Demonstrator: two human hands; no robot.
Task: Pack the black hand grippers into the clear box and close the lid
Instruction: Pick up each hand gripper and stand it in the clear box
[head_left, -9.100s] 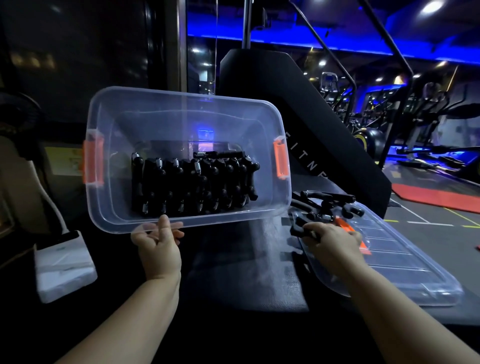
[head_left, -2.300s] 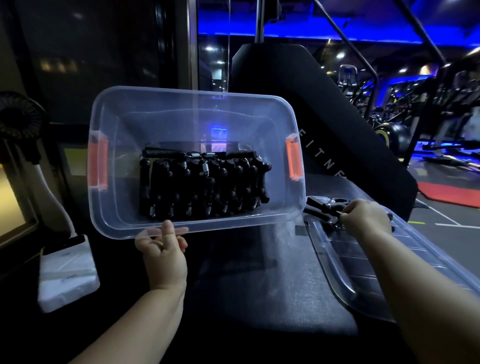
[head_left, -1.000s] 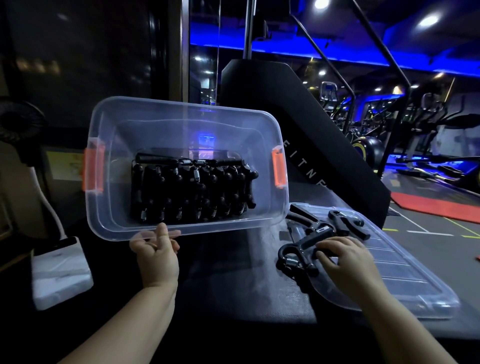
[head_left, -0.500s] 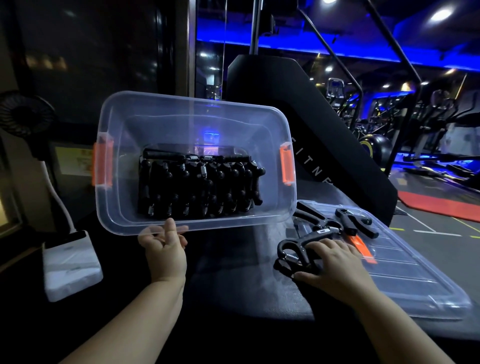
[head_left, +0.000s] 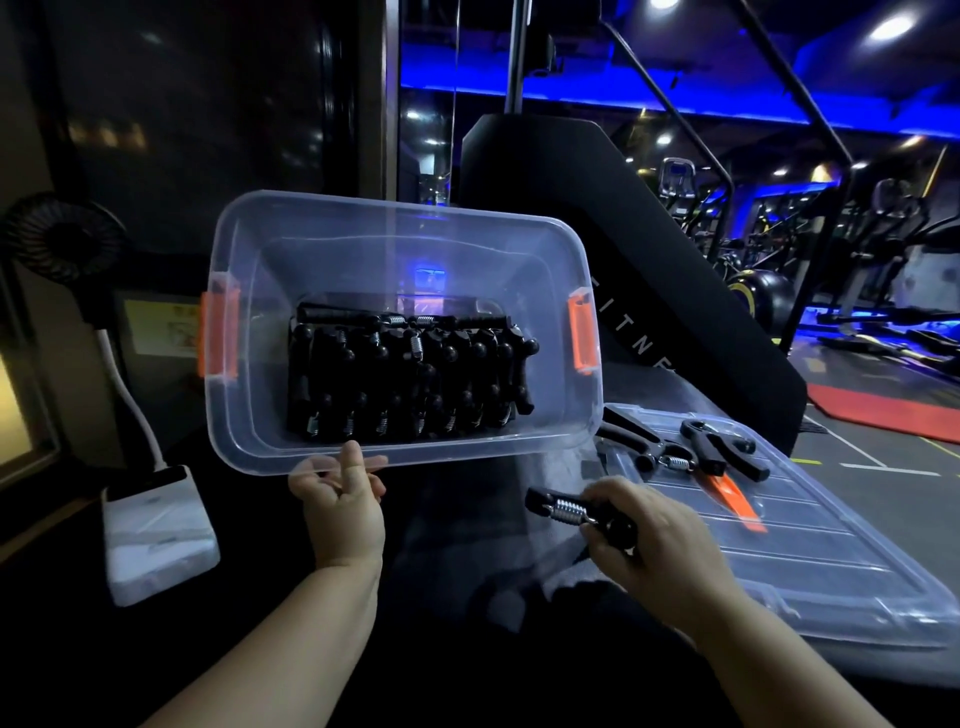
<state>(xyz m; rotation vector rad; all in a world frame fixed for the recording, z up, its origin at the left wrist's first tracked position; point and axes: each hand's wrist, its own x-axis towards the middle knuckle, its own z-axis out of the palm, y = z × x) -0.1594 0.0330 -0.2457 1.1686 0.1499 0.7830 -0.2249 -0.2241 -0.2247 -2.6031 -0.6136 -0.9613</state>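
Observation:
My left hand (head_left: 340, 512) grips the near rim of the clear box (head_left: 395, 239), which is tilted up so its opening faces me. Orange latches sit on both ends. Several black hand grippers (head_left: 410, 379) are packed in a row against the box's lower wall. My right hand (head_left: 649, 540) is closed on one black hand gripper (head_left: 563, 512), its steel spring showing, lifted just right of and below the box. Two more loose hand grippers (head_left: 722, 452) lie on the far end of the clear lid (head_left: 810, 566), which rests flat to the right.
A white block (head_left: 156, 530) with a cable stands at the left on the dark surface. A small black fan (head_left: 62, 241) is at the far left. A large black slanted machine panel (head_left: 597, 218) rises behind the box. An orange piece (head_left: 730, 499) lies on the lid.
My right hand has picked one hand gripper up from the lid's near edge and lifted it toward the box. The box stays tilted in my left hand.

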